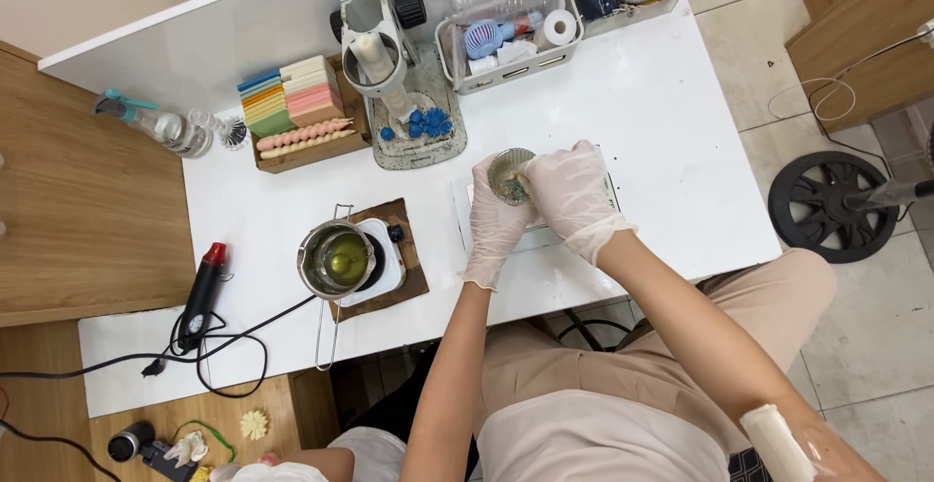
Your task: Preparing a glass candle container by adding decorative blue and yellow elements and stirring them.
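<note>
Gloved left hand [494,217] grasps small glass cup [510,173] over counter [671,132] — right hand [572,196] works inside; I judge steady hold needed next.

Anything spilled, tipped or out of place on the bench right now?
No spill shows. The melting pot sits upright on its small hotplate. Its long wire handle juts past the table edge, where it might get knocked.
</note>
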